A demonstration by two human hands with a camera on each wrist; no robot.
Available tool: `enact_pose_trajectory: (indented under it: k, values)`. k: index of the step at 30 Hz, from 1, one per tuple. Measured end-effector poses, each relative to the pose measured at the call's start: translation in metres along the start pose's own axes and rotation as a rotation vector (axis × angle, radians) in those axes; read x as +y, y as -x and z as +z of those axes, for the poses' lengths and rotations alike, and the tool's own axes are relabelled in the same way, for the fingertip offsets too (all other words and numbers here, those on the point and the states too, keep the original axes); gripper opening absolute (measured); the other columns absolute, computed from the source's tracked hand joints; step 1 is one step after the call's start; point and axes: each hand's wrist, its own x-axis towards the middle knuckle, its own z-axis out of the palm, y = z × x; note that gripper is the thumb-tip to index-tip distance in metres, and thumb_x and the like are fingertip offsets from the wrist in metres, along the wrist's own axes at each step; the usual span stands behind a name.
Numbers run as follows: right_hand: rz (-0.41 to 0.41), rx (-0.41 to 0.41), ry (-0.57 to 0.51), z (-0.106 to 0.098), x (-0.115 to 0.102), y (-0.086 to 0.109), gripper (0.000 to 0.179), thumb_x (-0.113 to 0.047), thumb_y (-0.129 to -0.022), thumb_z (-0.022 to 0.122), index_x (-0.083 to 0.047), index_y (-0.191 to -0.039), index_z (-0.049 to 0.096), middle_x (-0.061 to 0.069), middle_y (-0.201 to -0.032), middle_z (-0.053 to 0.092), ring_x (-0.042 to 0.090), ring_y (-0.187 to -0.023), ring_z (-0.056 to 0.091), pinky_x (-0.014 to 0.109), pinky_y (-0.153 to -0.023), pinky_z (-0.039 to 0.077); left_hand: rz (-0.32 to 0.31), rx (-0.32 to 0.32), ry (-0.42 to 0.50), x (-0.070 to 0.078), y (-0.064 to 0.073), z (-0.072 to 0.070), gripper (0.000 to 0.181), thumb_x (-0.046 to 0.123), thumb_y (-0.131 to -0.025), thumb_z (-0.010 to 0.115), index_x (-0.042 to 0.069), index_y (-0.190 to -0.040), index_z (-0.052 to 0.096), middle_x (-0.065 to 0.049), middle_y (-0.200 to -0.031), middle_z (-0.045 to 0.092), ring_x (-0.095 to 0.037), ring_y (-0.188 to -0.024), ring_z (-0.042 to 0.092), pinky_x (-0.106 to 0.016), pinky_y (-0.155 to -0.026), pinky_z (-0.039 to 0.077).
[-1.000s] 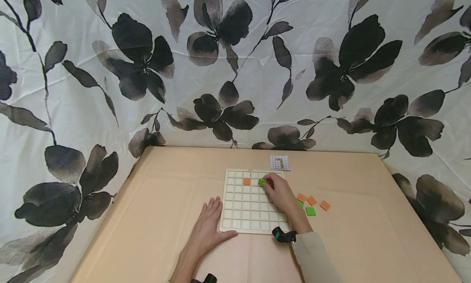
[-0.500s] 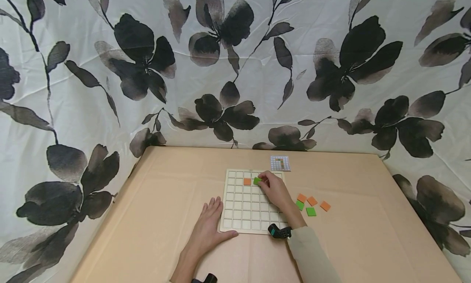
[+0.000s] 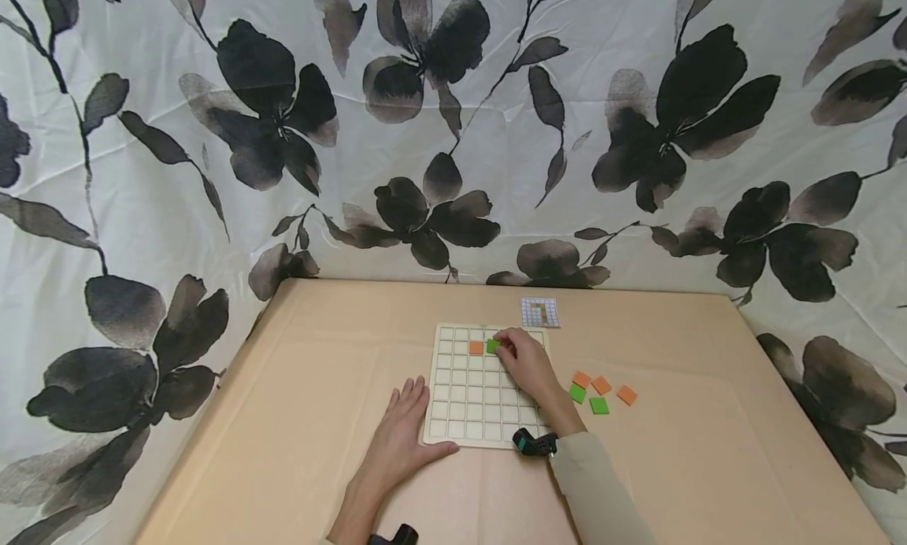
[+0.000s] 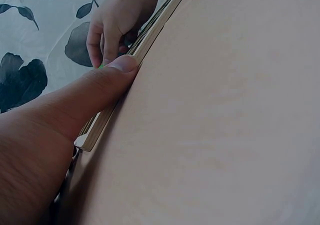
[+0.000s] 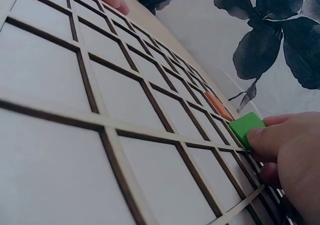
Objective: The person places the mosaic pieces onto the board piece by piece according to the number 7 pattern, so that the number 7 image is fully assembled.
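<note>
A pale wooden grid board (image 3: 465, 413) with square cells lies in front of me in the head view. My right hand (image 3: 527, 362) pinches a green square tile (image 5: 245, 127) between thumb and fingers. That tile is at a cell just right of an orange tile (image 3: 476, 348), which sits in the board's upper part. In the right wrist view the green tile is tilted over the grid. My left hand (image 3: 404, 427) rests along the board's left side and lower left corner, fingers straight. Its thumb (image 4: 124, 63) touches the board's edge in the left wrist view.
To the board's right lie loose orange tiles (image 3: 627, 395) and green tiles (image 3: 599, 405). A small card (image 3: 540, 313) printed with a coloured grid pattern lies behind the board. A flowered cloth (image 3: 553, 159) hangs behind the table (image 3: 305, 356).
My right hand has moved left with the green tile, from a cell or so away to right beside the orange tile. The left hand has stayed in place.
</note>
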Motion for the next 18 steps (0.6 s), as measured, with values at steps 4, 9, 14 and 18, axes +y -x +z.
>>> enact_pose_trajectory:
  k: [4, 9, 14, 18]
  values:
    - [0.009, 0.001, 0.004, -0.0002, 0.0001, -0.0001, 0.016, -0.016, -0.098, 0.065, -0.014, -0.113, 0.070, 0.001, -0.092, 0.063, 0.014, -0.076, 0.051, 0.028, -0.067, 0.047, 0.000, 0.001, 0.000, 0.0013, -0.0003, 0.0001, 0.112, 0.070, -0.071, 0.076, 0.000, -0.151, 0.040, -0.015, -0.163, 0.033, -0.030, -0.155, 0.023, -0.044, -0.131, 0.014]
    - [0.016, 0.002, 0.031, 0.0005, 0.0007, 0.0000, 0.017, -0.017, -0.097, 0.066, -0.014, -0.113, 0.071, 0.001, -0.091, 0.062, 0.013, -0.076, 0.051, 0.027, -0.065, 0.045, 0.006, 0.005, 0.007, 0.0017, -0.0003, 0.0004, 0.112, 0.069, -0.071, 0.077, 0.000, -0.151, 0.040, -0.015, -0.162, 0.033, -0.031, -0.155, 0.023, -0.044, -0.131, 0.014]
    - [0.001, -0.002, 0.048, 0.0014, 0.0017, 0.0001, 0.019, -0.019, -0.098, 0.066, -0.014, -0.115, 0.072, 0.000, -0.096, 0.063, 0.011, -0.077, 0.052, 0.027, -0.067, 0.047, 0.007, 0.007, 0.003, 0.0012, -0.0007, 0.0005, 0.112, 0.069, -0.072, 0.076, 0.000, -0.151, 0.040, -0.015, -0.162, 0.033, -0.030, -0.155, 0.023, -0.043, -0.131, 0.014]
    - [0.000, -0.013, 0.054, 0.0023, 0.0020, 0.0008, 0.021, -0.020, -0.099, 0.064, -0.015, -0.117, 0.073, 0.001, -0.100, 0.063, 0.011, -0.078, 0.054, 0.028, -0.068, 0.049, 0.005, 0.009, 0.001, 0.0005, -0.0006, 0.0005, 0.111, 0.069, -0.072, 0.076, 0.000, -0.151, 0.041, -0.015, -0.162, 0.034, -0.030, -0.155, 0.023, -0.043, -0.131, 0.014]
